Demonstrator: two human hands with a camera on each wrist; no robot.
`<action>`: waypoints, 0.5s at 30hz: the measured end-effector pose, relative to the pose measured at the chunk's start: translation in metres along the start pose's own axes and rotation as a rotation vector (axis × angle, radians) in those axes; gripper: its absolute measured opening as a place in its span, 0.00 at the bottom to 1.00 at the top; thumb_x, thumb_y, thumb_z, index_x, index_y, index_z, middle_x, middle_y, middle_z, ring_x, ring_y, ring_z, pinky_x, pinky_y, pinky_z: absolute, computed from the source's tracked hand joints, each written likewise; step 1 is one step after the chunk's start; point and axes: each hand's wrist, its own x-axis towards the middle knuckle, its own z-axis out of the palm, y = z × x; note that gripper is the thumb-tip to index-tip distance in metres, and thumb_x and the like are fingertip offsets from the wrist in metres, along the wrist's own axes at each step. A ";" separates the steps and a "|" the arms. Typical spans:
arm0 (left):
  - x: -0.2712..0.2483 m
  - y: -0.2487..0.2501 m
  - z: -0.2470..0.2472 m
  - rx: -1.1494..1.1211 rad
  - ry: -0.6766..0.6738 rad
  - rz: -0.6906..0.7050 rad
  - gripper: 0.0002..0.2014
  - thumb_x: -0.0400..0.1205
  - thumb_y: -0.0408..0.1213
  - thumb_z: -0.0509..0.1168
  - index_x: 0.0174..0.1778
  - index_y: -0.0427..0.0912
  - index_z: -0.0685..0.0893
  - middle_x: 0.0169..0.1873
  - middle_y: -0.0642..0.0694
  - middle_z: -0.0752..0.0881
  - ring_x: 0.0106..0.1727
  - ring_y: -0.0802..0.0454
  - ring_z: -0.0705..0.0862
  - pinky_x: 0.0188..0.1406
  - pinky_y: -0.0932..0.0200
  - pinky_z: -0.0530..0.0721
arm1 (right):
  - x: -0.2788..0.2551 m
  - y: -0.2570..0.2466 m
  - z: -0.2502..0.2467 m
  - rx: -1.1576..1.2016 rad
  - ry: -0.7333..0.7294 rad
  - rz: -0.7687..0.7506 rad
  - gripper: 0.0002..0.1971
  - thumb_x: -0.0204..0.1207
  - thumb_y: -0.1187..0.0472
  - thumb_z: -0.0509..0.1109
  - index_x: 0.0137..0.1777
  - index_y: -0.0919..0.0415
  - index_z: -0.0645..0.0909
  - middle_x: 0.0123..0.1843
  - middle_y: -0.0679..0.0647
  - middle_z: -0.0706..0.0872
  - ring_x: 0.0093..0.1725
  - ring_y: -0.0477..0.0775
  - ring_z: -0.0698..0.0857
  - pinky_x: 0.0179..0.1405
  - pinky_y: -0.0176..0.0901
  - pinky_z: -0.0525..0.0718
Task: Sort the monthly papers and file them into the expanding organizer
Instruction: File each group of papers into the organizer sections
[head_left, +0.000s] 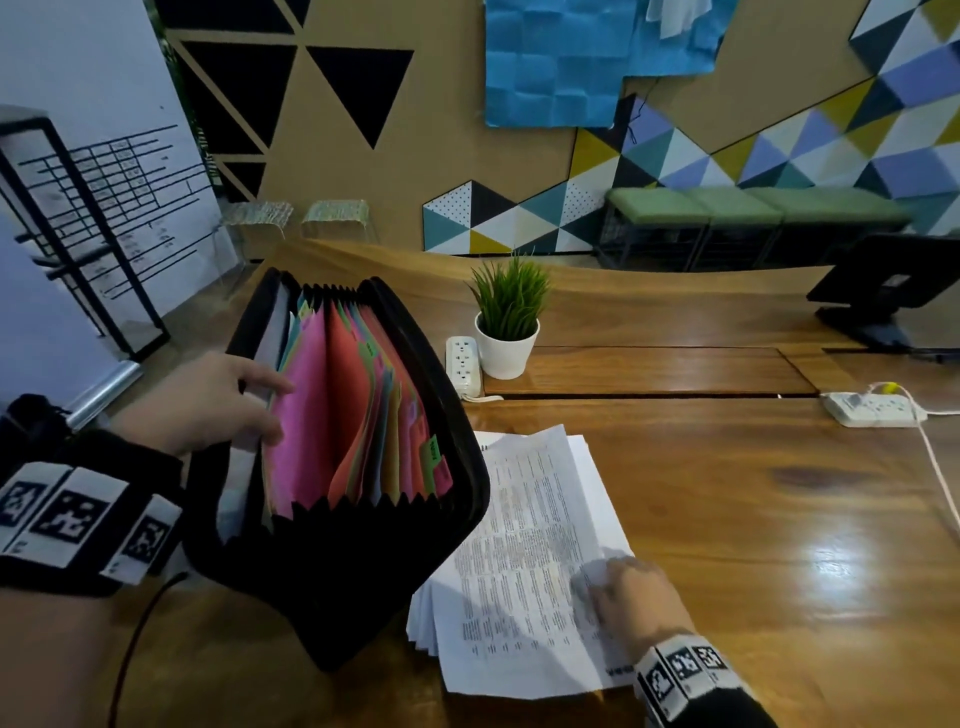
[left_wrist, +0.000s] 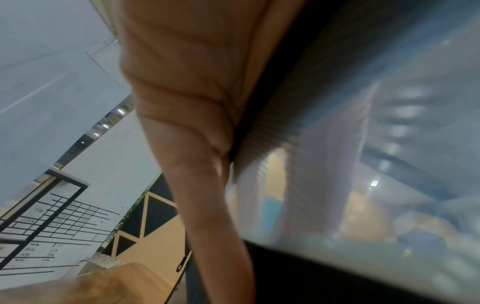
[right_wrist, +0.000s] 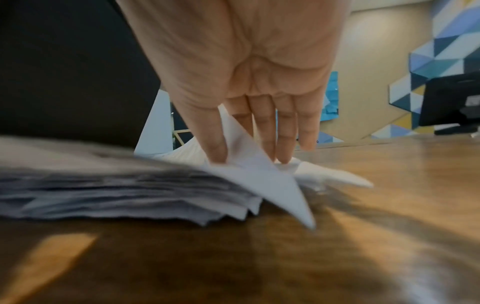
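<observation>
Right hand (head_left: 631, 597): near edge of bench (head_left: 727, 493); thumb and fingers (right_wrist: 262, 127) pinch the raised corner of the top sheet (right_wrist: 254, 170), as seen from the right wrist.
Papers (head_left: 524, 545): loose printed stack flat on the bench, under the right hand; edges fanned and uneven; its left side is tucked under the organizer.
Top sheet vs fingers: corner lifted clear of the stack, thumb on one face, fingers on the other; the rest of the sheet lies on the pile.
Organizer (head_left: 337, 571): black, upright, open at the top, just left of the papers; coloured dividers (head_left: 332, 405) fanned inside.
Left hand (head_left: 213, 400): at the organizer's left wall; fingers curled over the rim, tips pressing the pink divider aside so a pocket gapes.
Step judged: one sheet being taken for filing.
Risk 1: two sheets lifted together, because the fanned edges cling; misfiling would follow.
Risk 2: pinched corner creased or torn if pulled while the organizer weighs on the stack.
Risk 3: organizer tipped onto the papers if the left hand lets go.
Farther back: potted plant (head_left: 509, 322), power strip (head_left: 464, 364).
</observation>
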 end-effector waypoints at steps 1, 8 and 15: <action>0.000 0.000 0.000 -0.002 -0.002 0.001 0.21 0.66 0.19 0.75 0.49 0.47 0.86 0.55 0.39 0.84 0.35 0.46 0.87 0.19 0.72 0.81 | 0.002 -0.001 -0.001 0.021 -0.008 0.023 0.06 0.79 0.57 0.60 0.44 0.54 0.77 0.52 0.51 0.81 0.51 0.47 0.80 0.56 0.38 0.82; -0.002 0.010 0.008 -0.009 0.026 0.000 0.22 0.66 0.21 0.76 0.53 0.45 0.88 0.52 0.41 0.84 0.37 0.53 0.82 0.19 0.80 0.75 | 0.025 0.002 -0.002 -0.012 0.001 0.080 0.19 0.77 0.51 0.65 0.62 0.62 0.77 0.71 0.55 0.71 0.69 0.54 0.71 0.73 0.45 0.70; -0.003 0.009 0.006 -0.094 0.054 -0.040 0.22 0.66 0.21 0.76 0.54 0.44 0.87 0.53 0.40 0.84 0.38 0.56 0.81 0.18 0.81 0.74 | 0.018 0.006 0.000 -0.003 0.175 0.025 0.13 0.78 0.62 0.62 0.61 0.58 0.77 0.66 0.52 0.72 0.62 0.51 0.72 0.65 0.43 0.76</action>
